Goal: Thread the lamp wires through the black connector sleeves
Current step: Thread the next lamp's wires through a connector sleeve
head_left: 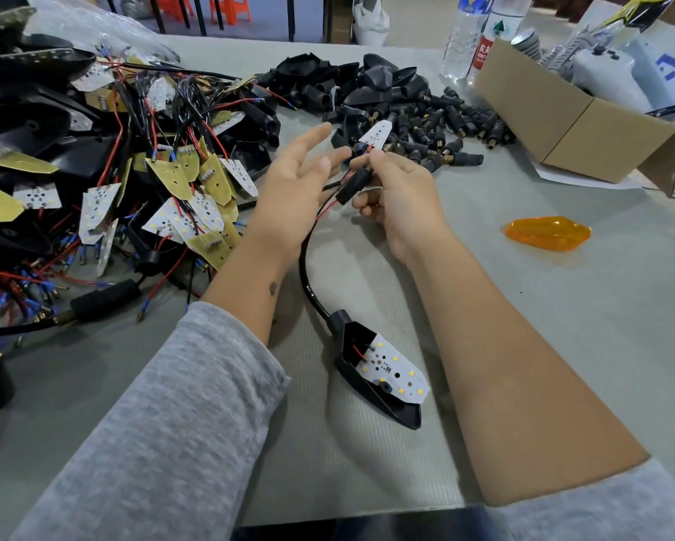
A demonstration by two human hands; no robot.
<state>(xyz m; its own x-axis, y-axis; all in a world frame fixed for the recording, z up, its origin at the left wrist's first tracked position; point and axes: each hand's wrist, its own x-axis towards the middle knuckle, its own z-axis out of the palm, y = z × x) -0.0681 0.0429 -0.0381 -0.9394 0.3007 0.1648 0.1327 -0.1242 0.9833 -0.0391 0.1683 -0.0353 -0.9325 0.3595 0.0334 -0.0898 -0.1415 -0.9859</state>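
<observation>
Now the right hand (394, 193) is pinching a black connector sleeve (353, 187) on the red lamp wires (326, 208); beside the sleeve, the left hand (295, 189) is hovering with fingers spread.

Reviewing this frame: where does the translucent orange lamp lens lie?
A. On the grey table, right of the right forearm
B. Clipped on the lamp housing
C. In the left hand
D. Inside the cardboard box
A: the translucent orange lamp lens lies alone on the grey table, apart from the right hand, which grips a black connector sleeve.

Lens (547, 233) right of lamp (382, 376)
</observation>
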